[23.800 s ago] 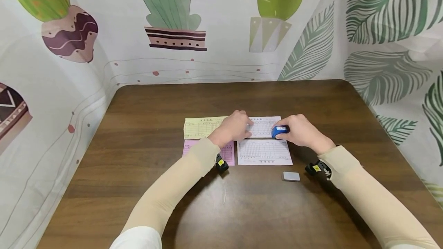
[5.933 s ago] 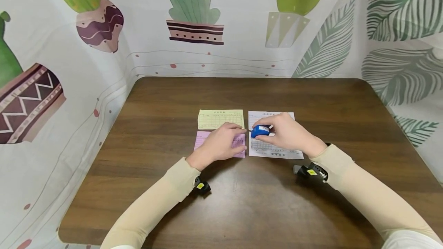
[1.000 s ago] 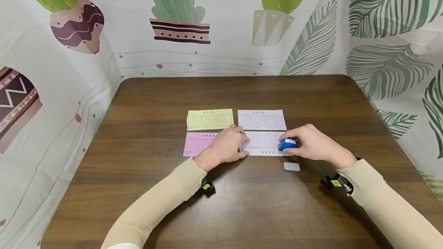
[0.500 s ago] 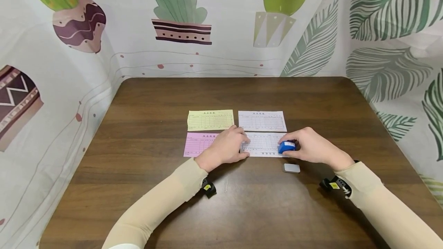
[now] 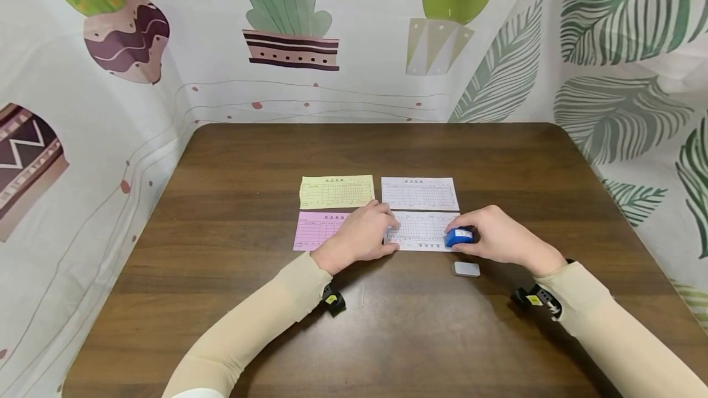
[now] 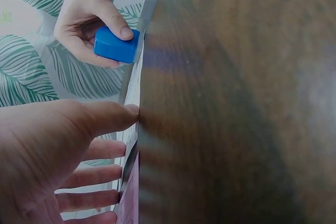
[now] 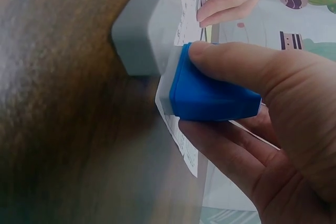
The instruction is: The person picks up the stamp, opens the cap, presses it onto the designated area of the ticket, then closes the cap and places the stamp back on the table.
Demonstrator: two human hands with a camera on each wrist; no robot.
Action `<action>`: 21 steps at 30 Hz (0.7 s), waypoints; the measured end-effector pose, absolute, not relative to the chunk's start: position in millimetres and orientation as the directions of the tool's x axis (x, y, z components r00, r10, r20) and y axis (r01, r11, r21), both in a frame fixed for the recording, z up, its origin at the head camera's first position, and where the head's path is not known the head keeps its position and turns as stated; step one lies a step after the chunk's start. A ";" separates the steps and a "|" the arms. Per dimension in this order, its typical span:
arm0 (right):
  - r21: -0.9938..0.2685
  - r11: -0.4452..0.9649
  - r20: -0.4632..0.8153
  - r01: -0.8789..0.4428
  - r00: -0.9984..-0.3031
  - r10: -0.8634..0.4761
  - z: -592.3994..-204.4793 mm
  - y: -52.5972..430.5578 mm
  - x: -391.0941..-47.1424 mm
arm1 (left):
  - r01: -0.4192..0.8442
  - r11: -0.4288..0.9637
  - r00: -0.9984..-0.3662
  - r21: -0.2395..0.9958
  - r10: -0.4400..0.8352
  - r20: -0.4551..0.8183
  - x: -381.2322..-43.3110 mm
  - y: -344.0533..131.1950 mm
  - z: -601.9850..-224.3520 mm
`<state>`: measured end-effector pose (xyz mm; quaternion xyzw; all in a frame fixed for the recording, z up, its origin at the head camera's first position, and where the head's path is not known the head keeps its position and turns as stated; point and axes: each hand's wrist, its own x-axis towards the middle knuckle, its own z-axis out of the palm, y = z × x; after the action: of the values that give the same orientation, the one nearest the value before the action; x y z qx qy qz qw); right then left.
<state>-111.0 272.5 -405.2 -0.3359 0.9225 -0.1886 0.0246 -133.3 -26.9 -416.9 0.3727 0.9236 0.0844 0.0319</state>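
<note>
My right hand [image 5: 500,235] pinches a blue self-inking stamp [image 5: 458,237] between thumb and fingers. The stamp stands at the right end of the lower white printed slip [image 5: 421,232]. In the right wrist view the stamp's pale base [image 7: 170,80] faces the paper, right at its surface. Spread, nearly straight fingers of my left hand [image 5: 359,233] rest at the left end of that same slip, the thumb at its near edge. The left palm overlaps the pink slip [image 5: 316,232] in the head view. A grey stamp cap [image 5: 466,269] lies just in front of the stamp.
Behind the lower slips lie a yellow slip [image 5: 336,192] on the left and a second white slip [image 5: 418,194] on the right. All are on a brown wooden table [image 5: 354,349], with a patterned cloth backdrop [image 5: 365,11] behind its far edge.
Since the oldest frame, the stamp in my right hand has gone from the upper white slip to the lower one's right end. My left hand has come nearer too. The last half second is almost still.
</note>
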 end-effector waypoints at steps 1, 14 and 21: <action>-0.362 0.706 0.079 -0.609 -0.774 -0.628 -404.9 272.5 -110.8 | 0.683 0.708 -0.720 0.179 0.694 0.004 -133.4 -26.7 -417.0; -0.345 0.722 0.060 -0.600 -0.782 -0.621 -404.3 270.1 -109.4 | 0.661 0.723 -0.735 0.202 0.677 -0.018 -132.0 -26.2 -415.2; -0.334 0.728 0.053 -0.599 -0.783 -0.620 -403.9 268.8 -108.4 | 0.659 0.724 -0.737 0.203 0.676 -0.019 -131.0 -26.4 -414.3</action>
<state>-108.4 268.8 -403.9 -0.3282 0.9289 -0.1687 0.0309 -131.0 -26.4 -414.3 0.3597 0.9274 0.0917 0.0460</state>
